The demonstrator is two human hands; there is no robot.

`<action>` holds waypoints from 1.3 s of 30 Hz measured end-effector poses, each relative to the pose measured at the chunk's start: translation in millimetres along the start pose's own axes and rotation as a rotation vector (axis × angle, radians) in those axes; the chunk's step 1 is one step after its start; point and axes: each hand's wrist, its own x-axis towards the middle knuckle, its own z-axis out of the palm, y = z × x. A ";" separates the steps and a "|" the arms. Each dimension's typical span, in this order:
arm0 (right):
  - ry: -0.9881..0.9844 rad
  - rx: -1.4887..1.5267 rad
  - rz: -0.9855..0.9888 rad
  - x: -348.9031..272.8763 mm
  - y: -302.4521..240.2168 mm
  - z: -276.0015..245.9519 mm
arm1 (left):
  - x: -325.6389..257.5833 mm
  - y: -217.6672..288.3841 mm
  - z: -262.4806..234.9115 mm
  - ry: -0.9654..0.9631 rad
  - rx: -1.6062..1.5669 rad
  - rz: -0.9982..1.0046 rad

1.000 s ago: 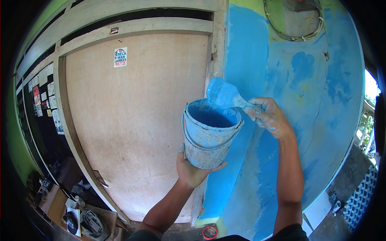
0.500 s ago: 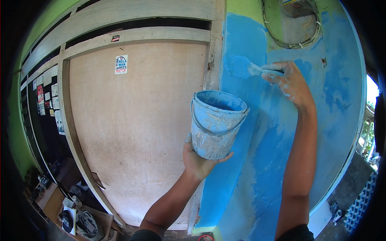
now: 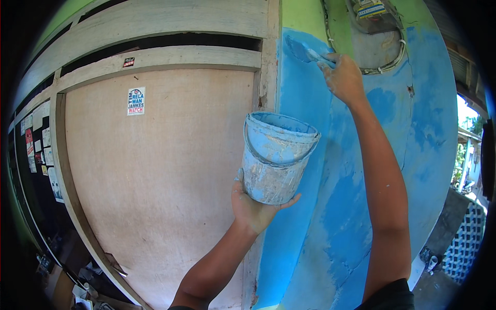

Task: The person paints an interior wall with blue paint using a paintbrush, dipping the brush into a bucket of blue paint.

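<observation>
While your right hand grips the paintbrush up high, fingers wrapped around the handle, the bristles press flat against the wall, right at the top edge of the fresh blue where it meets the green band. Lower down, your left hand cups the paint bucket from underneath, palm on its base, fingers and thumb curled up its sides. That bucket sits upright, smeared pale blue and white, held in front of the wooden door post. Left of the post there's a plywood door panel with a small sticker on it. Above your brush, cables loop across the wall.
</observation>
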 end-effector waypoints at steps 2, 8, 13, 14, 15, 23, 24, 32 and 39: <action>0.072 -0.105 -0.032 4.3 6.6 22.7 | 0.0 2.9 -2.1 -0.018 0.011 -0.009; -0.068 -0.352 -0.080 -49.4 -9.1 48.7 | -19.6 17.2 -12.7 0.031 -0.028 -0.021; -0.199 -0.324 -0.091 -46.2 -20.6 11.2 | -27.0 24.2 -23.2 0.028 -0.021 -0.011; -0.194 -0.330 -0.088 -33.9 -18.9 10.3 | -27.2 23.4 -23.3 0.022 -0.021 -0.018; -0.091 -0.343 -0.103 -15.3 -16.6 11.4 | -27.6 22.5 -23.6 0.031 -0.024 -0.007; -0.012 -0.411 -0.157 2.8 -0.1 49.5 | -34.0 28.4 -22.8 0.095 -0.003 -0.005; -0.102 -0.410 -0.151 -18.2 -6.6 48.4 | -36.5 31.0 -24.0 0.107 0.002 0.010; -0.136 -0.388 -0.189 -37.7 12.8 9.1 | -39.9 35.0 -31.6 0.113 0.011 0.002; -0.170 -0.566 -0.227 -80.7 1.5 49.2 | -45.9 28.5 -38.6 0.078 -0.034 -0.020</action>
